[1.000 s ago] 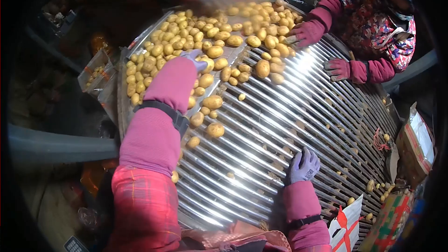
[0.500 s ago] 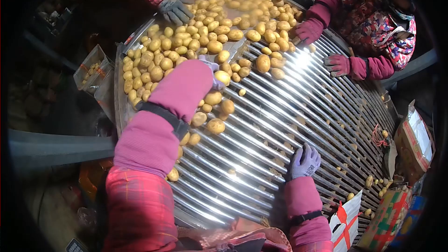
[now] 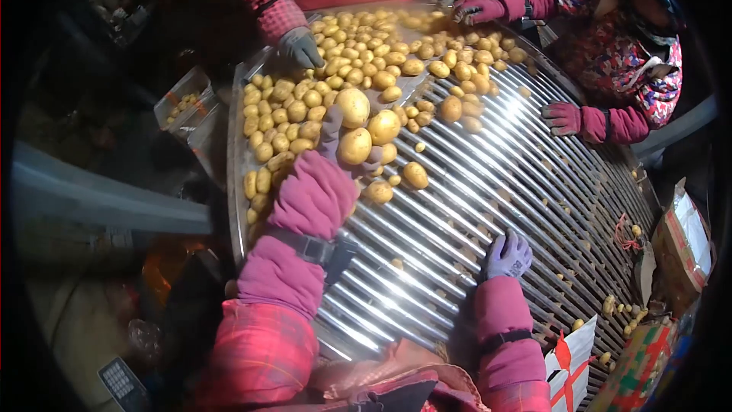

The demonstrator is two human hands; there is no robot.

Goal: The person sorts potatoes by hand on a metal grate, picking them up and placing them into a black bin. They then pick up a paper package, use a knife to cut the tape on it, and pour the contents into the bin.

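My left hand, in a purple glove, is turned palm up at the near edge of the potato pile. It cradles three large potatoes, with a thumb and fingertips showing at their sides. Smaller potatoes lie just beyond and to the right, one single potato among them on the bars. On the slatted metal rack rests my right hand, also gloved in purple, fingers extended over the bars and holding nothing.
Across the rack, a person in a red apron has a grey-gloved hand at the pile. At right, another person rests a gloved hand on the bars. Cardboard boxes stand right; a plastic crate with potatoes stands left.
My left hand has turned palm up and now carries large potatoes. The right co-worker's upper hand has moved back along the pile. My right hand stays on the bars.
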